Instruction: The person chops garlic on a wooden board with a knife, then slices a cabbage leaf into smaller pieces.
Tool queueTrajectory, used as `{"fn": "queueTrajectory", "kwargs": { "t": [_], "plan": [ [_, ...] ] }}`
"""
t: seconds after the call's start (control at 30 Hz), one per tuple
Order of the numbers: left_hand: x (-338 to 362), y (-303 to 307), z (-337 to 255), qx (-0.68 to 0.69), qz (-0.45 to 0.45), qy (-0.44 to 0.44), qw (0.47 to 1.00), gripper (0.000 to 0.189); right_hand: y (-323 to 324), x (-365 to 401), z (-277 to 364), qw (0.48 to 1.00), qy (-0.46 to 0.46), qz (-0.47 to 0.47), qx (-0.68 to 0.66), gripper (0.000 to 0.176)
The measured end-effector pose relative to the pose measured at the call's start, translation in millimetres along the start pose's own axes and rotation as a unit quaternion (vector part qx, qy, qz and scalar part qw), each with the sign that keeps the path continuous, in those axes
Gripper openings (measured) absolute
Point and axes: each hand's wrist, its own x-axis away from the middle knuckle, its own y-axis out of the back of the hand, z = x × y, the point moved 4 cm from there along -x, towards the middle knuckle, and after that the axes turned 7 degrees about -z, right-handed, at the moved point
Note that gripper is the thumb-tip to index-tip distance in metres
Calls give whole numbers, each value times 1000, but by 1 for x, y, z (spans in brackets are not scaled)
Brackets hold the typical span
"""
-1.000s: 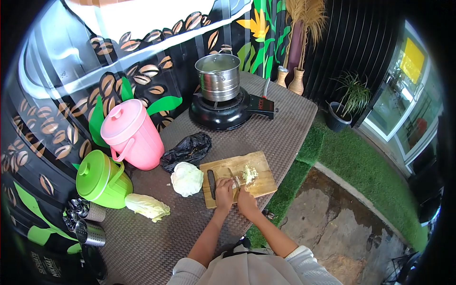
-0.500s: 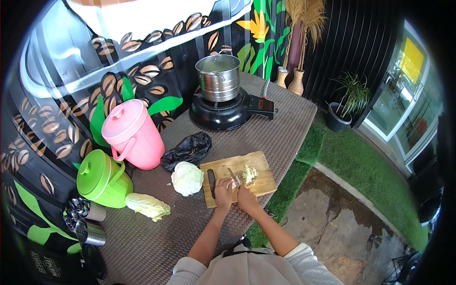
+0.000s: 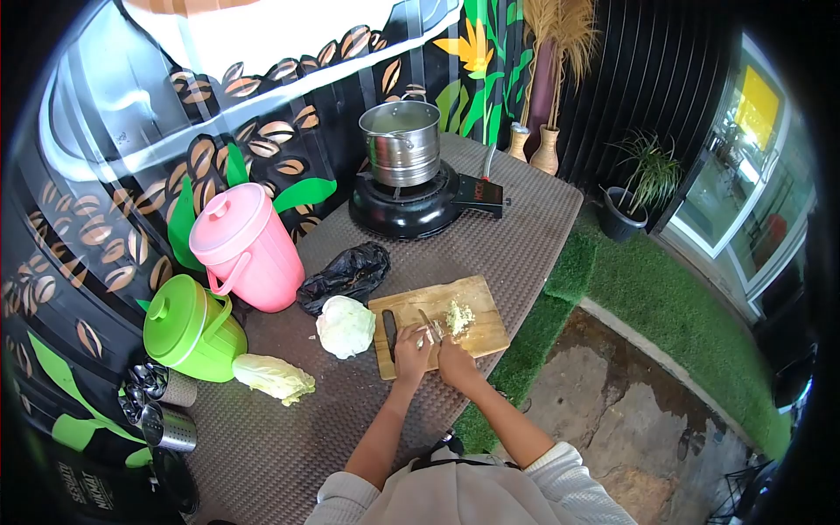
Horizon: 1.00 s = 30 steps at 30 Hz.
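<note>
On the wooden cutting board (image 3: 486, 337), my right hand (image 3: 456, 362) grips a knife (image 3: 426, 318), its blade pointing up and left. Beside it my left hand (image 3: 409, 352) is closed, fingertips bunched on a small pale piece of food close to the blade. A heap of finely chopped pale bits (image 3: 459, 317), which look like garlic, lies right of the blade. A dark, long-handled object (image 3: 389, 325) rests along the board's left side, its lower end hidden by my left hand. Left of the board sits a round pale cabbage (image 3: 346, 327).
A steel pot (image 3: 402, 144) stands on a black portable stove (image 3: 402, 210) at the back. A black plastic bag (image 3: 347, 276), a pink lidded bucket (image 3: 254, 254), a green one (image 3: 197, 332), a long leafy cabbage (image 3: 273, 376) and metal cutlery holders (image 3: 169, 427) are on the left.
Both hands stay over the board, with only slight shifts of the fingers and knife. The view has moved very little.
</note>
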Motion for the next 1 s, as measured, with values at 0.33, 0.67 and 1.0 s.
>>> {"fn": "queueTrajectory", "kwargs": {
  "t": [0.33,0.67,1.0],
  "plan": [
    [1,0,2,21,34,21,999,14,-15,13,6,996,-84,-23,-28,30],
    [1,0,2,20,0,30,999,14,-13,29,15,991,-128,-6,-49,26],
    [2,2,4,11,10,7,1000,15,-1,15,0,999,-37,7,-27,32]
  ]
}}
